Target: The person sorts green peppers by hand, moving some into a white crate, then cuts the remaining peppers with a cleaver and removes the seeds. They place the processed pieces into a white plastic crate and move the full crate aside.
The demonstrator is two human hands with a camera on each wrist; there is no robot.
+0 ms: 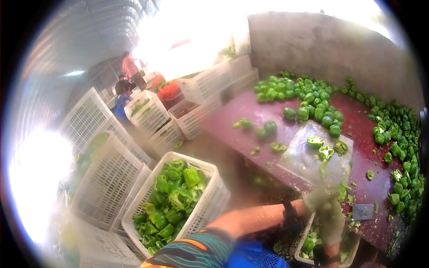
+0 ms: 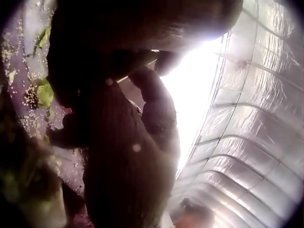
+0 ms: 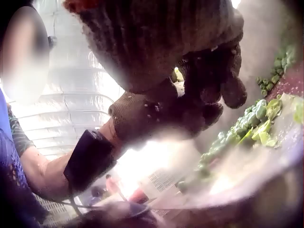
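- Left hand (image 1: 316,199) reaches across from the left, forearm (image 1: 254,219) near level in my head view, dark strap (image 1: 291,215) round the wrist.
- Right hand (image 1: 332,219) comes up from the bottom of the same view, wrist below, fingers up by the left hand.
- Both gloved. They overlap at the near edge of the red table (image 1: 228,123).
- Right wrist view: right-hand fingers bend downward, close over the left hand. Can't tell if they grip anything.
- Left wrist view: gloves in dark silhouette, fingertips close together. Can't tell how far the left hand is open or what it has hold of.
- Light board (image 1: 292,156) just beyond the hands. Cut green peppers (image 1: 326,152) on it, pale insides showing.
- Metal blade (image 1: 362,212) lies flat on the table, just right of the right hand. Scraps and seeds around it.
- Small crate (image 1: 355,251) below the hands, partly hidden by the right forearm, green pieces inside.
- Large white crate (image 1: 221,190) left of the hands, beyond the left forearm, loaded with opened peppers (image 1: 172,201).
- Whole green peppers (image 1: 319,100) heaped past the board; another heap (image 1: 409,156) runs along the table, right of the hands.
- Well apart, far left of the hands: person in red (image 1: 130,67), person in blue (image 1: 121,102), stacked crates (image 1: 205,85).
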